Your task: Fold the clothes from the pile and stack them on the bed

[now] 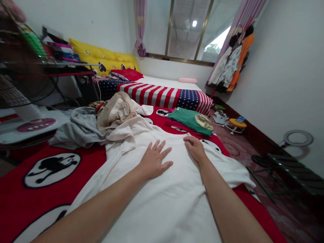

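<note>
A white T-shirt (164, 202) lies spread out over a red blanket with round monkey prints (93, 168). My left hand (155, 160) rests flat on the cloth, its fingers spread. Up at the shirt's far edge, my right hand (194, 147) has its fingers curled and closed on the fabric. Just beyond it lies a green folded shirt (191, 119) with a yellow print, on top of a dark pink garment (177, 124). To the left of the white T-shirt sits a crumpled heap with a beige garment (117, 109) and a grey garment (81, 126).
An electric fan (25, 98) stands at the left, beside a cluttered desk (68, 67). Behind is a bed with a stars-and-stripes cover (152, 96). On the right floor are a yellow stool (237, 123), a ring light (298, 138) and a dark slatted chair (293, 168).
</note>
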Demonstrator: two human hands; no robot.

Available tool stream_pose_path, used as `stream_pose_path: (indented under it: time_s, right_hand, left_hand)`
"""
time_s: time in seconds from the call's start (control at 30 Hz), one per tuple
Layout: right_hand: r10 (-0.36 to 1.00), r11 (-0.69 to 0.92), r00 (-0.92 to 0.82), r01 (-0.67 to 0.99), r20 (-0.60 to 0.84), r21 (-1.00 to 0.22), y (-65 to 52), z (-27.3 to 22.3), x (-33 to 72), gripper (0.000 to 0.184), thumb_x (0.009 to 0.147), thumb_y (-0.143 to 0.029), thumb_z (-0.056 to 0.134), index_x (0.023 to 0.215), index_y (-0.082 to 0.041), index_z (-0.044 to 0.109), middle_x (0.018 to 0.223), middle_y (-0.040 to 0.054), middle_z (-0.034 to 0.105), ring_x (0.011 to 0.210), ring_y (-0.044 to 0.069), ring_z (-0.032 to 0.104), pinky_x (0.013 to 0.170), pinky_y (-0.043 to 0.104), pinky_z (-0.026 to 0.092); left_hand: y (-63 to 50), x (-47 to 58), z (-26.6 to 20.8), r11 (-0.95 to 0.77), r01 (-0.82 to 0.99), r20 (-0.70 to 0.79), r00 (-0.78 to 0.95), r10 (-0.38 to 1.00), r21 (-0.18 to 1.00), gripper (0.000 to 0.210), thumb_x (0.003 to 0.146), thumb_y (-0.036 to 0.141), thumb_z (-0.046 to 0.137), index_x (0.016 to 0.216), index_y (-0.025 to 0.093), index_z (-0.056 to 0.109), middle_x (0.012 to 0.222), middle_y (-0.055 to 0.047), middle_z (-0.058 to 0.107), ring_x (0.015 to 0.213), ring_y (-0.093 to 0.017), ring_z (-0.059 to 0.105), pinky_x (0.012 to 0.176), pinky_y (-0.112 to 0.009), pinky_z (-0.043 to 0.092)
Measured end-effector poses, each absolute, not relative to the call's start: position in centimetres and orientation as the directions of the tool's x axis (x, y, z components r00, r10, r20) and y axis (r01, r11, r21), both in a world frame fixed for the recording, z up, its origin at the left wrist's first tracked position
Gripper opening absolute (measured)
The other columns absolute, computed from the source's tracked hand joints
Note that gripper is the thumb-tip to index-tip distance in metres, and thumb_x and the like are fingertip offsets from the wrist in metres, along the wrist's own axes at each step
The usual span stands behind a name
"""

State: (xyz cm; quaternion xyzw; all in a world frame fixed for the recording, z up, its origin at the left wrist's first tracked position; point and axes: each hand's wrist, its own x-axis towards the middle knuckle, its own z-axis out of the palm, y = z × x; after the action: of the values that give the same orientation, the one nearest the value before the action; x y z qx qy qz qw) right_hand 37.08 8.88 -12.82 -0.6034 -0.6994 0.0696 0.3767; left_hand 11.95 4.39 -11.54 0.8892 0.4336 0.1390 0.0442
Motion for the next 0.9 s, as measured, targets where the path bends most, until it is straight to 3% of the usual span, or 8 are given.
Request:
stream_pose_path:
  time_s: [0.1, 0.27, 0.37, 0.47, 0.6, 0.67, 0.8, 0.9]
  right_hand:
    - [0.924, 0.257, -0.048, 0.811, 0.378, -0.525, 8.7, -11.6, 37.3, 0.027, 0.075, -0.024, 0.057, 0.096, -0.017, 0.072, 0.109, 0.0082, 0.070, 0.105, 0.022, 0.062, 0.096, 0.035, 0.044]
    - [0.964, 0.164, -0.044, 0.877, 0.263, -0.452, 6.3, -6.9, 41.3, 0.022, 0.073, -0.026, 0.060, 0.087, -0.018, 0.074, 0.094, 0.0063, 0.074, 0.088, 0.022, 0.066, 0.081, 0.032, 0.048]
    - [0.975, 0.021, 0.044, 0.959, 0.220, -0.284, 2.6, -4.3, 44.6, 0.019, 0.073, -0.027, 0.059, 0.081, -0.018, 0.073, 0.082, 0.0064, 0.073, 0.077, 0.020, 0.065, 0.070, 0.028, 0.045]
    - [0.988, -0.146, 0.151, 0.977, 0.017, -0.158, -2.3, -3.7, 46.4, 0.022, 0.077, -0.036, 0.057, 0.068, -0.019, 0.068, 0.059, 0.0028, 0.066, 0.057, 0.016, 0.060, 0.054, 0.025, 0.038]
    - [0.931, -0.248, 0.110, 0.891, -0.348, -0.381, -8.7, -6.0, 45.2, 0.038, 0.080, -0.049, 0.054, 0.057, -0.019, 0.056, 0.050, 0.0016, 0.060, 0.043, 0.014, 0.053, 0.045, 0.024, 0.034]
    - [0.939, -0.269, 0.113, 0.830, -0.325, -0.489, -10.8, -7.5, 43.5, 0.029, 0.078, -0.047, 0.056, 0.070, -0.019, 0.059, 0.054, 0.0001, 0.060, 0.044, 0.014, 0.053, 0.045, 0.024, 0.035]
    - [0.979, -0.166, 0.201, 0.819, 0.004, -0.549, -13.0, -8.4, 40.9, 0.037, 0.076, -0.037, 0.058, 0.108, -0.018, 0.058, 0.058, -0.0047, 0.053, 0.052, 0.014, 0.051, 0.051, 0.025, 0.038]
    - [0.971, -0.143, 0.229, 0.792, 0.071, -0.593, -14.1, -8.1, 41.0, 0.039, 0.080, -0.043, 0.056, 0.109, -0.018, 0.062, 0.064, -0.0023, 0.054, 0.057, 0.014, 0.050, 0.054, 0.025, 0.039]
  left_hand:
    - [4.3, 11.9, -11.5, -0.622, 0.753, 0.222, 0.583, 0.782, 0.214, 0.062, 0.090, 0.062, 0.039, 0.145, 0.033, 0.040, 0.158, -0.006, 0.025, 0.146, -0.032, 0.016, 0.116, -0.056, 0.012]
    - [4.2, 11.8, -11.6, -0.621, 0.754, 0.224, 0.581, 0.782, 0.212, 0.063, 0.090, 0.062, 0.038, 0.145, 0.032, 0.040, 0.158, -0.007, 0.025, 0.146, -0.032, 0.017, 0.116, -0.056, 0.012]
    - [4.3, 11.9, -11.6, -0.623, 0.754, 0.222, 0.584, 0.781, 0.208, 0.063, 0.091, 0.063, 0.037, 0.145, 0.031, 0.041, 0.158, -0.009, 0.025, 0.146, -0.033, 0.018, 0.115, -0.056, 0.013]
    - [4.3, 11.9, -11.7, -0.625, 0.753, 0.226, 0.584, 0.779, 0.208, 0.063, 0.091, 0.062, 0.036, 0.145, 0.031, 0.041, 0.158, -0.010, 0.025, 0.146, -0.033, 0.018, 0.115, -0.057, 0.014]
    - [4.3, 11.9, -11.8, -0.622, 0.752, 0.236, 0.578, 0.781, 0.217, 0.063, 0.091, 0.062, 0.037, 0.145, 0.030, 0.041, 0.157, -0.010, 0.026, 0.146, -0.033, 0.018, 0.115, -0.057, 0.013]
    - [4.3, 11.9, -11.8, -0.621, 0.752, 0.237, 0.576, 0.782, 0.219, 0.063, 0.091, 0.062, 0.037, 0.145, 0.030, 0.042, 0.157, -0.010, 0.026, 0.146, -0.033, 0.018, 0.115, -0.056, 0.013]
    - [4.4, 11.8, -11.8, -0.624, 0.750, 0.229, 0.582, 0.781, 0.221, 0.063, 0.091, 0.062, 0.037, 0.145, 0.030, 0.041, 0.157, -0.010, 0.026, 0.146, -0.033, 0.018, 0.115, -0.056, 0.014]
    - [4.4, 11.8, -11.8, -0.624, 0.749, 0.229, 0.582, 0.780, 0.221, 0.064, 0.090, 0.062, 0.037, 0.145, 0.030, 0.041, 0.157, -0.010, 0.026, 0.146, -0.033, 0.018, 0.115, -0.056, 0.013]
